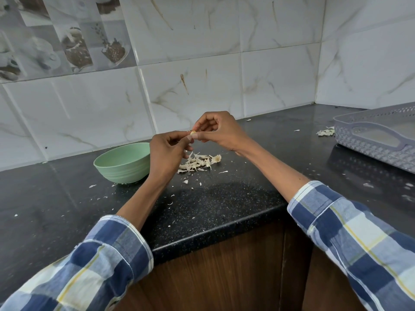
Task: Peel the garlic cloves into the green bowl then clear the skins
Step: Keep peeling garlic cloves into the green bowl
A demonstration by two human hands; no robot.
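While you stand at the black counter [224,209], a grey tray [377,135] sits far right and the green bowl [122,163] beside your left hand [167,153]. Your right hand [216,131] meets it above the skins [197,163], both pinching one garlic clove [192,132].

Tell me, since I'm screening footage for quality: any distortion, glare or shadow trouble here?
Head view: wide-angle bending curves the tile lines and counter edge; soft glare on the black counter beside the grey tray; faint shadow under the hands; the garlic clove is small but sharp.
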